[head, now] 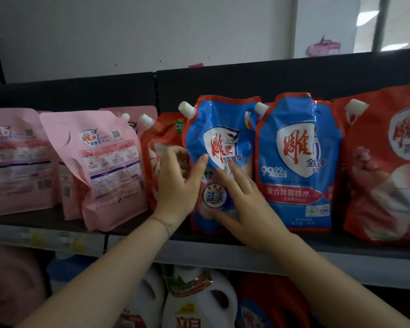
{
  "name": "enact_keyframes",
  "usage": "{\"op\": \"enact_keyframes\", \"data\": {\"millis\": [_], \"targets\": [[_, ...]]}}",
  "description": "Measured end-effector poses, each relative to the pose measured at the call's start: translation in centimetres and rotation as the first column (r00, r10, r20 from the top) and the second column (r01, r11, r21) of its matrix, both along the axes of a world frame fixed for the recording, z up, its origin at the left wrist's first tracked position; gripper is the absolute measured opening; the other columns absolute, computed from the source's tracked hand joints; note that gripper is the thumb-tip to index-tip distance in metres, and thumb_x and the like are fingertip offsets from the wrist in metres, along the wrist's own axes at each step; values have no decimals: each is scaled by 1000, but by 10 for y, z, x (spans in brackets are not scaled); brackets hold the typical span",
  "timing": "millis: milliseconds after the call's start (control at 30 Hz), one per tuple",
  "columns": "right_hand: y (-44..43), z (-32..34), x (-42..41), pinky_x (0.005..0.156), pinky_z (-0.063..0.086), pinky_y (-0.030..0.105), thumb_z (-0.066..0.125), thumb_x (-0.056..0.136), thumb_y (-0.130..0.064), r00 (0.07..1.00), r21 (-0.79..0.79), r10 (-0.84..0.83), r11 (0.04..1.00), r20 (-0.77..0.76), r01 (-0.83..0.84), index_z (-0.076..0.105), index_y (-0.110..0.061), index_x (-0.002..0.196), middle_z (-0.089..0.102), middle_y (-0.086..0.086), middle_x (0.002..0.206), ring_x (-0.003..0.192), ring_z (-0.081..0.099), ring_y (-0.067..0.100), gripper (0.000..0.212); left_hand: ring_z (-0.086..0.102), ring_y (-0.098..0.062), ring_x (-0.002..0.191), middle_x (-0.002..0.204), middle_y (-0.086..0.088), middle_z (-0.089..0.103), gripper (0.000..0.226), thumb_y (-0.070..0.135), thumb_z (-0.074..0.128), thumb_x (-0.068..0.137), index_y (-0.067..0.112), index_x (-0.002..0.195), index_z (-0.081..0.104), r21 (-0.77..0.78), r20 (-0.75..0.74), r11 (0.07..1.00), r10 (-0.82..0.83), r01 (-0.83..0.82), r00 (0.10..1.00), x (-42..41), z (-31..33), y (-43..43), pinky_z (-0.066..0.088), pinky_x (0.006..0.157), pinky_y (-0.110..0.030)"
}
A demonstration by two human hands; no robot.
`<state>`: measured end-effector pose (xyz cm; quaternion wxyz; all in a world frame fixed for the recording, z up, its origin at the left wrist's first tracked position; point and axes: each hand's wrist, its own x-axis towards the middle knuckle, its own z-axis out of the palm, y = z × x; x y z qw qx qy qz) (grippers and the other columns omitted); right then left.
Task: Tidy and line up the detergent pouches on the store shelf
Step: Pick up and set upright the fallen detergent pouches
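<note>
A blue detergent pouch (225, 129) with a white spout stands tilted at the middle of the dark shelf (355, 245). My left hand (178, 183) grips its left edge, thumb on the front and fingers curled behind. My right hand (246, 209) lies flat on its lower front, fingers spread and straight. A second blue pouch (298, 157) stands upright just to the right. A red pouch (160, 136) leans behind my left hand. Pink pouches (109, 166) lean unevenly at the left, back sides showing. A large red pouch (388, 176) stands at the right.
The shelf's black back panel (246, 84) rises behind the pouches. A price-label strip (45, 237) runs along the shelf's front edge. White and red detergent bottles (199, 301) stand on the lower shelf, under my arms. A white wall is above.
</note>
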<state>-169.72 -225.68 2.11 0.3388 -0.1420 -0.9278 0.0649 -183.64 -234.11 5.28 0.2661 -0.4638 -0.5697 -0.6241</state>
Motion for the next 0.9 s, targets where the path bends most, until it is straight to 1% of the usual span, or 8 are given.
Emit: {"op": "enact_keyframes", "data": {"millis": [100,167,233,300,433,567,733,900], "targets": [[15,-2,25,107,32,58,51,88,-50,980,247,-161,951,-121,186,29,-24,145,17,8,158,144,14,31,66,59,-4,76,87,5,60,39,35,76,78,14,95,48,-9,178,998,-63,65,982,9,6,12,49,66,-15],[27,-5,45,105,23,65,66,77,-52,924,234,-356,895,-139,379,15,-28,149,-3,10,159,144,-2,38,92,58,1,75,87,9,61,44,36,79,74,9,95,51,-56,243,995,-68,84,968,9,1,20,46,61,-9],[38,-6,61,105,14,69,74,67,-60,866,129,-500,858,-18,498,-19,-38,146,-38,5,151,139,-29,39,125,59,4,77,89,13,64,42,37,81,72,12,96,57,-59,362,986,-127,159,924,14,-1,28,45,58,-7],[51,-3,70,105,10,71,77,63,-62,858,43,-493,869,140,493,-40,-45,134,-57,-3,135,131,-44,37,137,60,3,80,90,15,64,37,39,79,73,17,95,59,-5,466,983,-159,182,870,19,1,37,44,59,-10],[71,6,62,104,11,72,80,59,-61,873,-39,-419,896,248,441,-43,-52,127,-62,-10,129,130,-45,36,142,66,-7,82,84,14,67,19,34,76,77,24,83,62,100,507,986,-166,133,846,19,5,46,52,71,-27],[86,4,43,103,19,74,74,66,-64,843,14,-485,869,232,495,-49,-49,122,-61,-4,130,131,-41,41,136,67,-7,77,81,12,68,23,30,76,78,13,88,65,146,491,982,-175,117,853,17,1,48,53,69,-29],[101,12,37,103,19,75,76,65,-60,883,3,-416,905,218,425,-47,-55,117,-55,-5,137,130,-41,41,133,70,-10,82,87,9,71,11,28,75,81,24,84,65,215,495,967,-230,139,838,13,0,46,59,75,-38],[93,4,40,102,25,72,72,64,-67,860,49,-447,892,248,450,-43,-52,124,-55,-4,138,132,-40,41,131,69,-5,84,87,13,69,7,20,72,84,22,87,66,265,428,950,-270,165,863,20,4,32,56,76,-27]]}}
